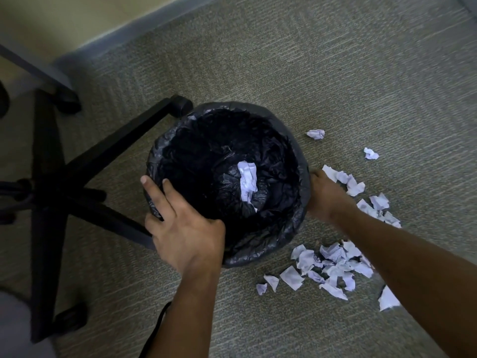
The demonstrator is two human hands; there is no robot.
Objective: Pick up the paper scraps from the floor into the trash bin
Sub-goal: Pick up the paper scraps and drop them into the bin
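Black chair base (51, 192), perhaps wheeled.

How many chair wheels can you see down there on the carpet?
3. One wheel touches the trash bin rim at its far left, one sits nearer the wall, and one is at lower left. Others may be hidden beyond the frame.
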